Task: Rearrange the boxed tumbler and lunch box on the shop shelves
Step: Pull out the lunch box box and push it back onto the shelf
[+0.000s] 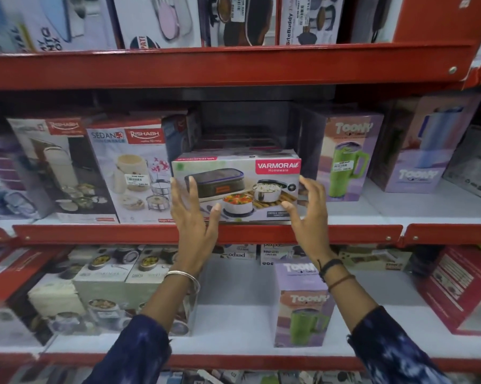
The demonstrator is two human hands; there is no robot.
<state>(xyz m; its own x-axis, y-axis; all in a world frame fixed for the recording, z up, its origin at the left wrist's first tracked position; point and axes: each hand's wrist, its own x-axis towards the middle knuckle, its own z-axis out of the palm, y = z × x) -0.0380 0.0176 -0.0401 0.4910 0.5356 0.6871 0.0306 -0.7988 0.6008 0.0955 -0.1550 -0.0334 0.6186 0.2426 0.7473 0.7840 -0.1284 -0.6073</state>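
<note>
Item: Varmora lunch box carton (236, 187), middle shelf (206, 233), front edge, btwn Rishabh Sedan box (128, 173) and Toony tumbler box (350, 156).
L hand (193, 214): fingers spread wide over carton's left front face, touching.
R hand (307, 209): fingers splayed, curled at right edge; firm grip cannot be told.
2nd Toony tumbler box (303, 303): lower shelf, upright.
Top-shelf boxes cut off; far-left stock blurred.

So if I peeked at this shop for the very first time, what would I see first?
Probably the two hands, the left hand and right hand, spread at the sides of a lunch box carton in the middle of the red shelf. Next, the bright green tumbler pictured on a purple box just right of it, and another such tumbler box one shelf below.
</note>
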